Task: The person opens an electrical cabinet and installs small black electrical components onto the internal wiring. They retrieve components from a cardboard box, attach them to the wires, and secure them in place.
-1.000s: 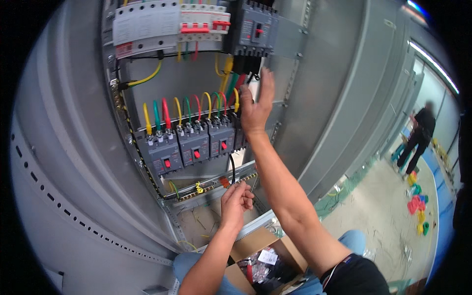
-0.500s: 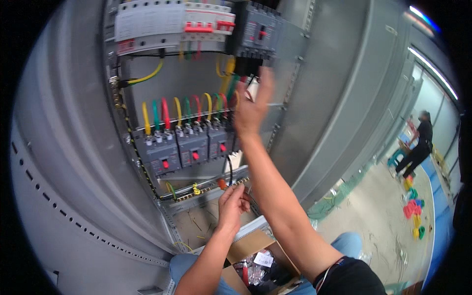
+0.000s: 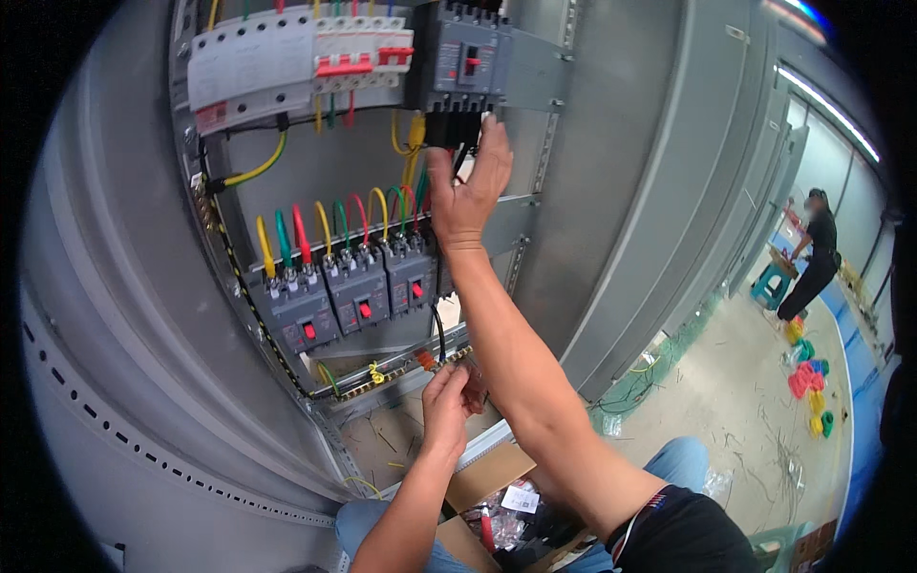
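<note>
Inside a grey electrical cabinet [image 3: 143, 315], my right hand [image 3: 468, 186] reaches up to the underside of a large black breaker [image 3: 463, 67]. Its fingertips pinch a black wire [image 3: 439, 329] where it enters the breaker's bottom terminals. Lower down, my left hand [image 3: 449, 401] grips the wire's other end, which carries a small orange-red terminal [image 3: 425, 359], close to a brass bar [image 3: 382, 380]. Between my hands sits a row of three grey breakers [image 3: 358, 291] with red buttons and looped yellow, green and red wires [image 3: 330, 224].
A white and red row of small breakers [image 3: 287, 67] runs along the top left. An open cardboard box [image 3: 492, 477] with parts lies by my knees. Far right, another person [image 3: 812, 253] bends near a stool, with coloured wire spools [image 3: 807, 377] on the floor.
My right hand has climbed from the grey breakers' wire loops up to the black breaker's underside. My left hand has stayed low on the wire end.
</note>
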The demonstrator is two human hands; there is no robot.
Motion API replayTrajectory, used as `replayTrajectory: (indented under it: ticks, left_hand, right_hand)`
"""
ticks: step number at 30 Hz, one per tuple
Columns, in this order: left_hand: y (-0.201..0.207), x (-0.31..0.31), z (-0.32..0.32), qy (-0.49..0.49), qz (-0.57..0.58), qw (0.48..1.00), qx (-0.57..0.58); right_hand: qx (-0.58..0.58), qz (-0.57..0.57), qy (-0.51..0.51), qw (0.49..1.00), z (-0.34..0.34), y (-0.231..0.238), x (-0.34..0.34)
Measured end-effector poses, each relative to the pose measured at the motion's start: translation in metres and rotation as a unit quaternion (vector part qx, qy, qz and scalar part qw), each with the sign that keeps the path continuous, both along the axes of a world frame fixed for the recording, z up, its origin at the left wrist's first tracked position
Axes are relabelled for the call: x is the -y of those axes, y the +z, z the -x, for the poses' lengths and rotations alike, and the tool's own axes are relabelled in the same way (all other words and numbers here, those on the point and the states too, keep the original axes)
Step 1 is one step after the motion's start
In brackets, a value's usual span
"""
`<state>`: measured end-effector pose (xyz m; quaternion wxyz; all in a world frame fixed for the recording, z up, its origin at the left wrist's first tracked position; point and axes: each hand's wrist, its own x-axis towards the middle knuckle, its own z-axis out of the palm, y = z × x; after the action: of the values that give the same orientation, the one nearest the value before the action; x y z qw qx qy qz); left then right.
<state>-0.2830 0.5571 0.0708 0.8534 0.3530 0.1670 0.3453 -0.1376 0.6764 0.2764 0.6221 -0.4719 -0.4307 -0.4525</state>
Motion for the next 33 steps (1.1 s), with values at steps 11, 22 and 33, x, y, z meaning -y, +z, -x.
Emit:
replayTrajectory:
  ticks: [11, 22, 33]
  left_hand:
    - [-0.005, -0.016, 0.009, 0.035, -0.002, 0.999, -0.037]
    - [0.012, 0.013, 0.025, 0.017, -0.044, 0.999, -0.024]
    - [-0.001, 0.040, 0.017, 0.004, -0.071, 0.993, -0.096]
  right_hand:
    - [-0.122, 0.229, 0.238, 0.936, -0.045, -0.158, 0.157]
    - [-0.197, 0.827, 0.310, 0.426, -0.044, -0.405, 0.370]
    - [-0.163, 0.906, 0.044, 0.388, 0.015, -0.562, 0.441]
